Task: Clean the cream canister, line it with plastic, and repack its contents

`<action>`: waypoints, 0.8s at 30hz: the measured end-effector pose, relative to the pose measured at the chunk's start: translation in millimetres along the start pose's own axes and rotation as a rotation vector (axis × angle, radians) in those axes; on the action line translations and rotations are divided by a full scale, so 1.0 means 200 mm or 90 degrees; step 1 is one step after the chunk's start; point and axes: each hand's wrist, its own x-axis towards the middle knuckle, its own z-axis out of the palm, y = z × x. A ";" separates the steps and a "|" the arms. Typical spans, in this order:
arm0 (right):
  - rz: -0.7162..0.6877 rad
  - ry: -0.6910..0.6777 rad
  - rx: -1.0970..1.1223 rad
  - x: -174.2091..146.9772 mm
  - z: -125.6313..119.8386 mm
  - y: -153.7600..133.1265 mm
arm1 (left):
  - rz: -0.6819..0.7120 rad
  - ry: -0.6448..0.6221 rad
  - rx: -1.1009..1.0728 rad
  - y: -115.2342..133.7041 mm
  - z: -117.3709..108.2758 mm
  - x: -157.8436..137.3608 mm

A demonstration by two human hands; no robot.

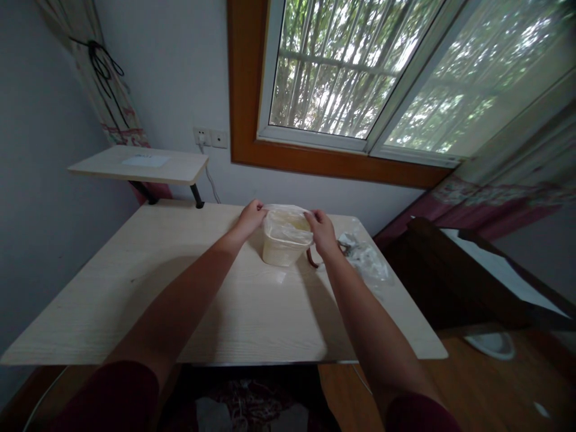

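A small cream basket [284, 253] stands upright on the table, with a thin clear plastic bag [288, 223] lining it and folded over its rim. My left hand [252, 217] pinches the bag at the rim's left side. On the right side of the rim, my right hand [322, 229] grips the bag between thumb and fingers. Crumpled clear plastic [366, 258] lies just right of my right hand, with a brown curved strip [311, 259] beside the basket. The inside of the basket is mostly hidden by the bag.
The pale wooden table [148, 288] carries a small raised shelf [180, 171] at its back left, with a white paper [146, 161] on it. A wall socket [202, 137] has a cord plugged in. A dark wooden piece of furniture [472, 282] stands to the right.
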 end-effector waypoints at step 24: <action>0.188 -0.177 0.238 -0.14 0.00 -0.19 | -0.092 -0.193 -0.190 0.01 -0.16 -0.14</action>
